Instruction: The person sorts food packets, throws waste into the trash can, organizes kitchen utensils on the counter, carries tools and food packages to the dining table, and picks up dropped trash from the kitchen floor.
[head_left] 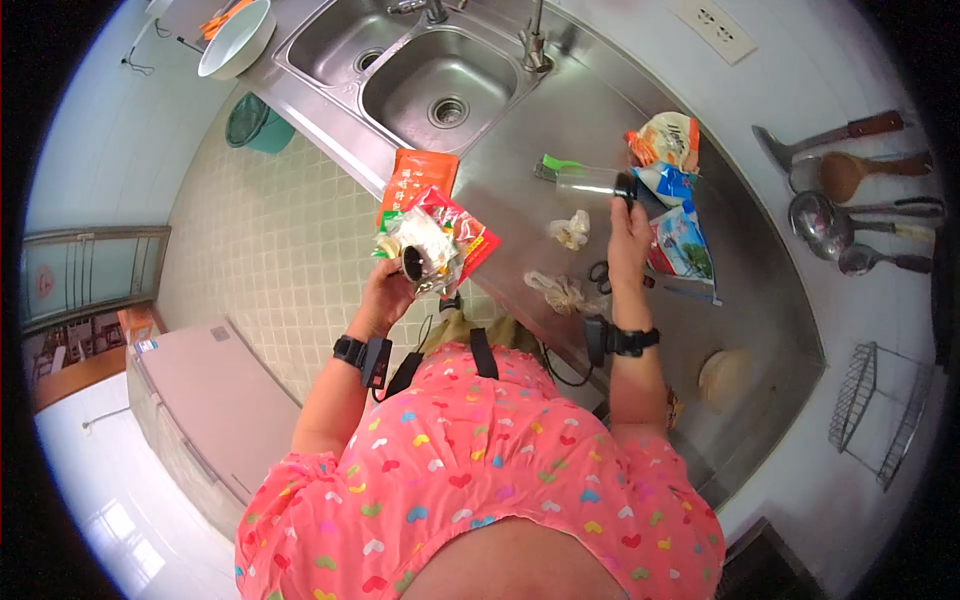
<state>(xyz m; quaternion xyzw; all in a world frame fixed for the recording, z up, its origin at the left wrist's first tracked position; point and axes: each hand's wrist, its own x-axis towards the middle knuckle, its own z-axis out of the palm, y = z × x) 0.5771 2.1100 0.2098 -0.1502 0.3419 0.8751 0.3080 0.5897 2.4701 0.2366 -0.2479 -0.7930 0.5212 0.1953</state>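
My left hand [388,298] is closed around a bunch of seasoning packets [432,240], red, orange and clear, with a small dark round-ended item [412,263] among them. It is held over the counter's front edge. My right hand [628,240] grips the black end of a clear cylindrical container [590,182] above the steel counter. Just left of that container lies a green-handled item [560,165]. Below it are a small knotted plastic bag [570,230] and another clear bag [556,292]. Scissors [600,275] lie partly hidden beside my right wrist.
Colourful food bags [668,150] and a blue-and-red bag [682,245] lie right of my right hand. A double sink [440,90] is ahead. Ladles and spatulas [822,225] hang at right. A pale bowl [238,40] sits far left, above a green bin [258,122].
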